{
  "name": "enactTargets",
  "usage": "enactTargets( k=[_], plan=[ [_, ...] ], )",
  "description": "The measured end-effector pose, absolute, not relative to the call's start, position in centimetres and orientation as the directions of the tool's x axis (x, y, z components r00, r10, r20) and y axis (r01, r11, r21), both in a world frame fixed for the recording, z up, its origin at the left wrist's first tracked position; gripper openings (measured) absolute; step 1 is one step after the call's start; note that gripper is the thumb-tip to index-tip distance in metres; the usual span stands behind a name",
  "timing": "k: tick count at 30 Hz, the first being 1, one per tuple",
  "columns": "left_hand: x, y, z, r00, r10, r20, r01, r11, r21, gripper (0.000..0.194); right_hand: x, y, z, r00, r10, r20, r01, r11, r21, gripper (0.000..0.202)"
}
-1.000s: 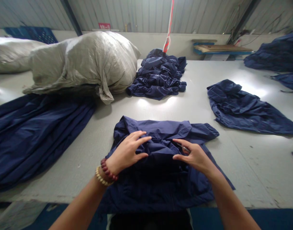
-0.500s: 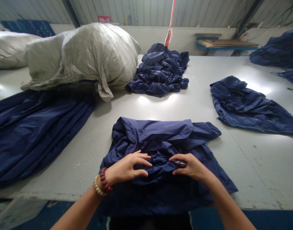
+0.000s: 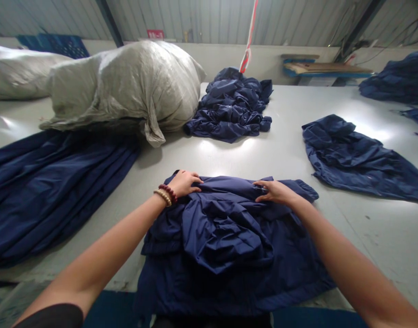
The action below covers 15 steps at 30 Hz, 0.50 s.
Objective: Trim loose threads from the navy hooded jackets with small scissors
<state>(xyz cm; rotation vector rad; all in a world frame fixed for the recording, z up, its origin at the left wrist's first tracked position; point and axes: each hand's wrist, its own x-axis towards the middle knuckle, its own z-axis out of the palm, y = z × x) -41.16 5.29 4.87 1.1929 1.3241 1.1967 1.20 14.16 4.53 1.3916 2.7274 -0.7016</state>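
Observation:
A dark navy jacket of thin, wrinkled cloth lies bunched in front of me, its lower part reaching over the table's near edge. An elasticated cuff sticks out at its upper right. My left hand, with two bead bracelets at the wrist, has its fingers and thumb closed on the jacket's far folded edge. At the right part of that same edge is my right hand, thumb and index finger against the cloth. Within it shows a bit of a small shiny metal tool, probably thread snips, mostly hidden by the fingers.
On the pale table stands a large whitish woven sack at the back left. Navy cloth spreads below it. A navy garment pile lies at the back, another garment at right. A red-white cord hangs down.
Both hands have moved away from me, from the jacket's middle to its far edge. The middle cloth now lies nearer me in a rounded, puffed bunch. The view has shifted slightly.

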Motion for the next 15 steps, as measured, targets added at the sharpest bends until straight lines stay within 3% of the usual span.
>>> enactTargets(
  k=[3, 7, 12, 14, 15],
  plan=[
    [-40.8, 3.0, 3.5, -0.086, 0.996, 0.023, 0.094, -0.014, 0.996, 0.031, 2.1, 11.5, 2.5, -0.581, 0.810, -0.076, 0.788, 0.536, -0.303, 0.058],
    [-41.3, -1.1, 1.8, -0.051, 0.967, 0.250, 0.252, -0.229, 0.940, 0.030, 4.0, 6.8, -0.5, -0.575, 0.808, 0.125, 0.760, 0.585, -0.282, 0.028],
    [-41.9, -6.3, 1.9, 0.005, 0.995, 0.104, 0.217, -0.103, 0.971, 0.031, 6.4, 1.6, -1.2, -0.661, 0.609, 0.438, 0.555, 0.790, -0.260, 0.025],
    [-41.6, -9.3, 3.1, 0.070, 0.962, 0.262, 0.364, -0.269, 0.892, 0.028, 7.6, -0.9, 0.3, -0.632, 0.537, 0.559, 0.505, 0.832, -0.229, 0.033],
    [-41.3, -11.3, 3.8, 0.135, 0.911, 0.389, 0.473, -0.404, 0.783, 0.026, 8.3, -2.5, 1.2, -0.607, 0.517, 0.604, 0.496, 0.840, -0.221, 0.038]
  ],
)
